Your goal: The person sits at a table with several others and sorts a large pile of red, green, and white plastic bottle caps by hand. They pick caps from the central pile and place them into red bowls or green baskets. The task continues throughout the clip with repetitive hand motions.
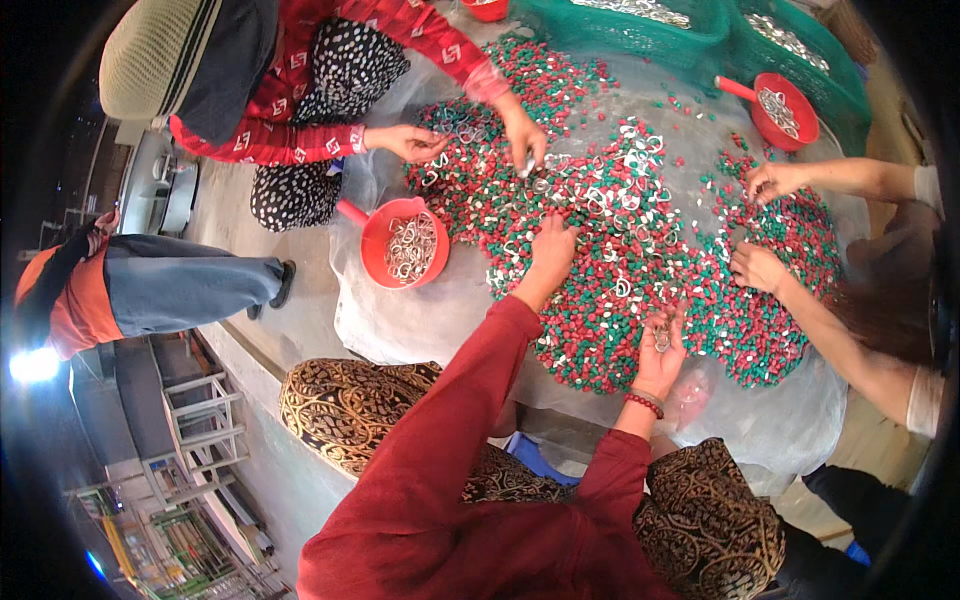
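Silvery rings (pixel 622 287) are all over this heap, some plain loops, some more like a D. They're lying on and among red, green and white pebbles (pixel 580 345), which are spread across the middle of a clear plastic sheet (pixel 375 325).

As for how far along it is, I'd call it partway. A red pan (pixel 372 258) at the sheet's left edge has a decent pile of rings in it, and so does a red scoop (pixel 792 142) near the far right corner. Two green baskets (pixel 640 48) along the far edge hold silvery pieces too, though they're too small to make out properly. But plenty is left: loose rings dot the heap from its far left part through the middle, and who knows how many are buried.

Left hand (pixel 553 250) is down at the pebbles mid-heap, fingers bent; can't tell if they've got anything. Right hand (pixel 660 355) is palm up at the heap's near edge, fingers curled around a ring or two.

Two co-workers are on it as well: one pair of hands (pixel 525 138) at the far left side, another (pixel 757 268) over the right side, where I see hardly any rings.
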